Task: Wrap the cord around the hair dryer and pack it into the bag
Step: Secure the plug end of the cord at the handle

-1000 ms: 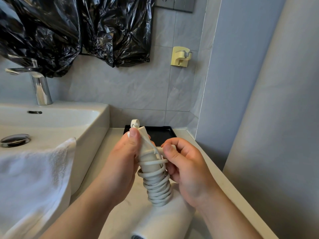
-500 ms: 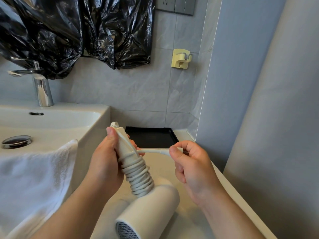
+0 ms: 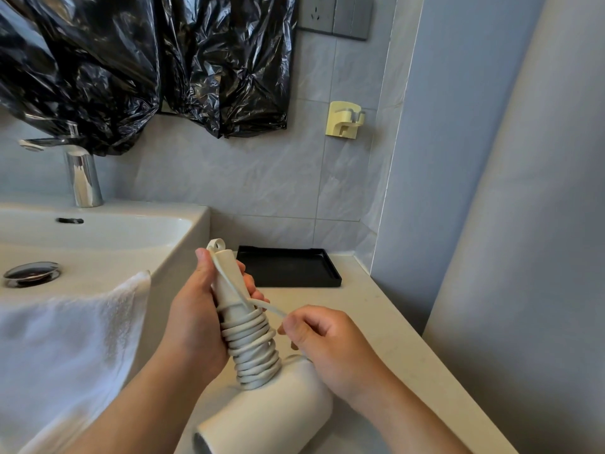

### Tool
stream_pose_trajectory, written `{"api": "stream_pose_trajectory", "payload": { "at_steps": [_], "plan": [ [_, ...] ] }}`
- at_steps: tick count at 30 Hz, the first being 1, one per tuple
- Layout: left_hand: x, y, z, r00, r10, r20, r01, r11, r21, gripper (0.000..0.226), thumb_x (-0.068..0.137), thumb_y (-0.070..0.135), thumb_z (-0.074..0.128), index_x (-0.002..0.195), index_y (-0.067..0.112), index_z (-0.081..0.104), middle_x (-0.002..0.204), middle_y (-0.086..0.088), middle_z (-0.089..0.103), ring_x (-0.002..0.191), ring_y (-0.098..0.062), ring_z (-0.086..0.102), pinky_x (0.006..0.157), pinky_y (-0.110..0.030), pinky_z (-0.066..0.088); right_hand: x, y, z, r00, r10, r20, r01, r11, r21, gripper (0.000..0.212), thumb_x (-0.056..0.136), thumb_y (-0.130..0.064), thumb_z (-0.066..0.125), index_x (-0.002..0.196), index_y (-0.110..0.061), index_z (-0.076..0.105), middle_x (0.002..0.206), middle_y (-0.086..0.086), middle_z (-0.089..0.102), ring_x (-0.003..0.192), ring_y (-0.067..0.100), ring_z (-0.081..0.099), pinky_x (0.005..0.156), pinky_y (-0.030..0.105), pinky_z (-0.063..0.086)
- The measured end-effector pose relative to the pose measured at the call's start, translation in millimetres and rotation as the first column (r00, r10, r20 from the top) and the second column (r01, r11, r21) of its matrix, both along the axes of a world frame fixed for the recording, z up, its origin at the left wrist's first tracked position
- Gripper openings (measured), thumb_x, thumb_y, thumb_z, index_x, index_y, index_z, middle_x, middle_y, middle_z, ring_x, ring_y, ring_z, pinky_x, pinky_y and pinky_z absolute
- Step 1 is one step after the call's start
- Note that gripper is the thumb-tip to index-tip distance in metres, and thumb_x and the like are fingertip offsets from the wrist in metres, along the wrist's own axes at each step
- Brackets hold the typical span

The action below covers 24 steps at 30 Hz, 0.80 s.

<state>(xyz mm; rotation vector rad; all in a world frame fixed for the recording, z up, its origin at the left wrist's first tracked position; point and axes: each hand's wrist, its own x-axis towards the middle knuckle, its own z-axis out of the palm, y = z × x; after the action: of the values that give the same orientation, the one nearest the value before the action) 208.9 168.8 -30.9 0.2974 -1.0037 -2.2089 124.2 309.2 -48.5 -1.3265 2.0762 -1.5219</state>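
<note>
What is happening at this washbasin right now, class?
A person is winding the cord around the handle of a white hair dryer. The left hand grips the handle, thumb pinning the cord near the top. The right hand pinches the free end of the cord. Many coils already sit on the handle. The dryer is held over the counter beside the sink. It is not packed yet.

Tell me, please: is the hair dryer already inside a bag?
No: the hair dryer is held over the counter, left hand on its handle, right hand pinching the cord.
</note>
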Motion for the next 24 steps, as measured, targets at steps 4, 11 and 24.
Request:
{"api": "stream_pose_trajectory", "payload": {
  "at_steps": [4, 11, 24],
  "plan": [
    [0, 2, 0, 1.000, -0.027, -0.002, 0.027, 1.000, -0.010, 0.057, 0.095, 0.061, 0.040, 0.090, 0.008, 0.058, 0.068, -0.008, 0.054, 0.058, -0.022, 0.051, 0.063, -0.035, 0.047, -2, -1, 1, 0.999, -0.029, 0.017, 0.029, 0.999, 0.027, 0.026, 0.093, -0.037, 0.056, 0.073, -0.028, 0.070, 0.064, -0.013, 0.061, 0.062, -0.001, 0.051, 0.060, 0.012, 0.043],
    [0, -7, -3, 1.000, -0.025, -0.019, 0.026, 0.998, 0.055, 0.055, 0.094, 0.059, 0.044, 0.093, 0.006, 0.058, 0.070, -0.009, 0.054, 0.056, -0.023, 0.051, 0.066, -0.038, 0.049, 0, -3, 1, 1.000, 0.011, -0.004, -0.011, 0.998, 0.068, 0.029, 0.092, -0.035, 0.058, 0.064, -0.030, 0.065, 0.055, -0.018, 0.055, 0.056, -0.002, 0.047, 0.059, 0.014, 0.039],
    [3, -8, -1, 0.992, -0.027, -0.123, 0.045, 0.989, 0.140, 0.054, 0.093, 0.060, 0.045, 0.086, 0.008, 0.058, 0.066, -0.008, 0.053, 0.053, -0.021, 0.050, 0.056, -0.032, 0.052, 0, -3, -4, 0.942, 0.030, 0.334, -0.069, 0.992, 0.105, 0.031, 0.094, -0.042, 0.053, 0.124, -0.041, 0.059, 0.115, -0.007, 0.066, 0.100, 0.014, 0.063, 0.091, 0.035, 0.050]
  ]
}}
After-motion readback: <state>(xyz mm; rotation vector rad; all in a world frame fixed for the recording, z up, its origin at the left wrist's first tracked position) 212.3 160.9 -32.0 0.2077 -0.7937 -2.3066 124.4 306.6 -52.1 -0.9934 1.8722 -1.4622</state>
